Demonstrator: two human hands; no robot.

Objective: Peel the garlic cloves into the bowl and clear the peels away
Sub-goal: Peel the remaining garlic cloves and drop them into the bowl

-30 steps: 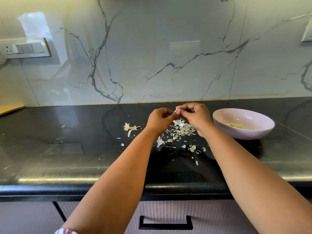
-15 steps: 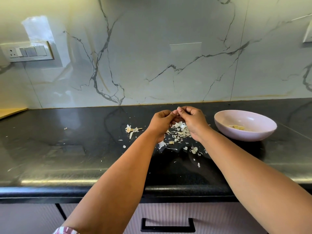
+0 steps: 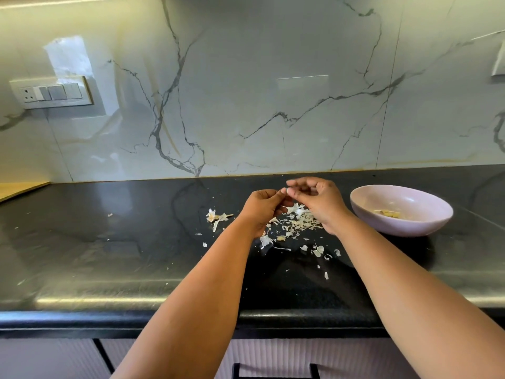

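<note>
One dark drawer handle [image 3: 276, 371] showed at the lower edge, on a ribbed pale drawer front [image 3: 273, 356]. Above it ran the rounded front edge of one black stone countertop [image 3: 109, 255], over which two bare forearms reached away from the viewer. Small white flakes lay scattered on the near part of the counter. Farther in, one main heap of garlic peels [image 3: 297, 224] lay under and between the two hands, and one separate clump, a garlic stem with papery skin [image 3: 217, 216], lay just to the left of it.

The left hand [image 3: 263, 207] was curled, its fingertips drawn together toward the right hand [image 3: 318, 199]. The right hand's thumb and fingers were also curled and met the left at one small pale object, apparently a garlic clove [image 3: 288, 190], pinched between the two hands above the heap; how much skin remained on it could not be told.

To the right, near the right wrist but apart from it, stood one pale lilac bowl [image 3: 363, 212] containing a few peeled pieces [image 3: 388, 213], too small to count. Behind stood a veined marble backsplash [image 3: 273, 105] carrying one switch plate [image 3: 52, 92] at far left.
</note>
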